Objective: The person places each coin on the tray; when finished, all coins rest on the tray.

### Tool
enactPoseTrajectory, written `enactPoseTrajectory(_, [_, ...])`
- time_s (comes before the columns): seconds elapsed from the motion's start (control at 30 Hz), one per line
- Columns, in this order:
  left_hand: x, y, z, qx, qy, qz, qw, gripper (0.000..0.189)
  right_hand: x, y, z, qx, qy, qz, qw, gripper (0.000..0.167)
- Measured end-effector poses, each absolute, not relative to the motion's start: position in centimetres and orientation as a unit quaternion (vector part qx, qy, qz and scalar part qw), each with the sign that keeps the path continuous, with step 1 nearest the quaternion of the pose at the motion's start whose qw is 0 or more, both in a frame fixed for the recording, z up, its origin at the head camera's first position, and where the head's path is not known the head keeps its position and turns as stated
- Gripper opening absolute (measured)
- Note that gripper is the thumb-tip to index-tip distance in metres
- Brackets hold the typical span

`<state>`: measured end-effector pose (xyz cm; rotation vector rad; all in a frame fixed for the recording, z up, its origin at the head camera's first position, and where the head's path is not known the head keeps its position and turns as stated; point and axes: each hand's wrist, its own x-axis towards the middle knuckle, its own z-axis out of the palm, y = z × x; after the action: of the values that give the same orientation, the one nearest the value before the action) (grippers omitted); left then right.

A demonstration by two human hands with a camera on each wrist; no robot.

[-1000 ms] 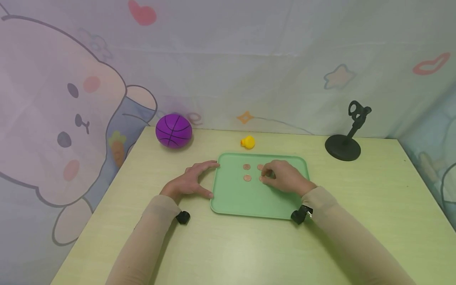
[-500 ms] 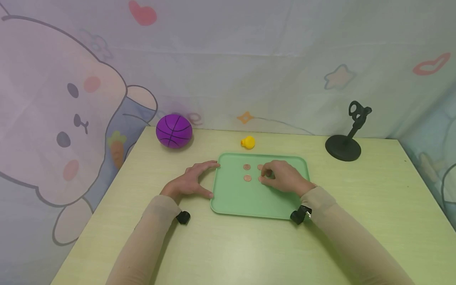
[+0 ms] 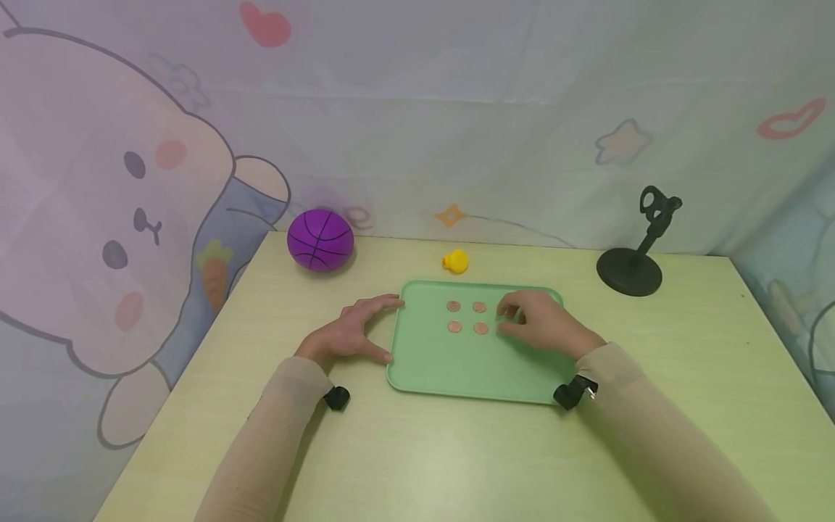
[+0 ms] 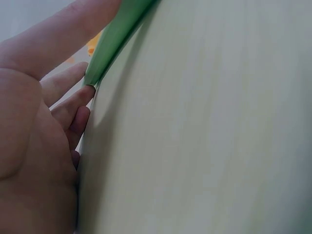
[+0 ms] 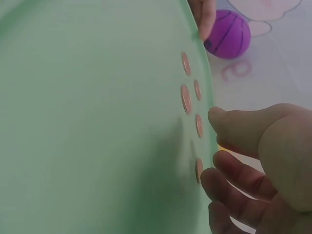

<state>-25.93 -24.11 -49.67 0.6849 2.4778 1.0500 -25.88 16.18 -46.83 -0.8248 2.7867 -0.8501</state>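
Note:
A light green tray [image 3: 443,370] lies on the table, bearing several copper-coloured coins. Four-square in the head view, they include a front left coin [image 3: 454,327] and a front right coin [image 3: 480,328]. My right hand [image 3: 538,319] hovers just right of them, thumb and fingers bent but apart, with nothing between. In the right wrist view another coin [image 5: 199,170] lies beside my fingertips; the hand hides it in the head view. My left hand [image 3: 349,333] spreads thumb and fingers along the tray's left rim, touching it; the left wrist view shows fingertips at the green edge [image 4: 105,53].
Behind the tray sits a small yellow toy [image 3: 457,261]. A purple ball [image 3: 320,241] stands at the back left, and a black stand [image 3: 629,271] with a round base at the back right. A printed cloth [image 3: 417,145] hangs behind the table [image 3: 417,464].
My right hand has drawn back to the right from the front right coin, leaving it in full sight on the tray. The left hand stays at the rim.

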Motion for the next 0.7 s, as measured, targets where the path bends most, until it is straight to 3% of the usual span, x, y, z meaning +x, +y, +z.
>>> enactPoseTrajectory(0.33, [-25.8,-24.1,-49.7,0.241,0.876,0.374,0.185,0.105,-25.1,21.7,-45.8,-0.242,0.918,-0.310,0.054,0.021])
enactPoseTrajectory(0.7, [-25.8,-23.9,-49.5,0.240,0.876,0.375,0.184,0.105,-24.5,26.6,-47.0,-0.201,0.930,-0.301,0.062,0.013])
